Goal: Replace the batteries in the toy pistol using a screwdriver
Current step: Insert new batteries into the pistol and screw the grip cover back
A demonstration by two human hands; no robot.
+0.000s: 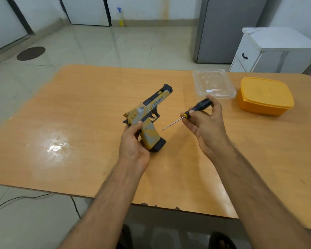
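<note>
Seen from the head camera, one toy pistol (147, 119) is held above the middle of the table (83, 108), its grip clasped by the curled fingers of the left hand (133, 142), muzzle pointing toward the far edge. One screwdriver (188, 113) is pinched at its black handle by the right hand (205, 123), the thin shaft angled down toward the pistol's grip without touching it.

For the step in hand, judged to be the undoing of the battery-cover screw, the pistol is best kept steady while the tip is seated squarely in the screw head before any turning is begun; the screw itself cannot be made out.

Near the far right corner, one clear plastic container (214, 83) and one closed yellow box (266, 96) are counted. No batteries are seen.
</note>
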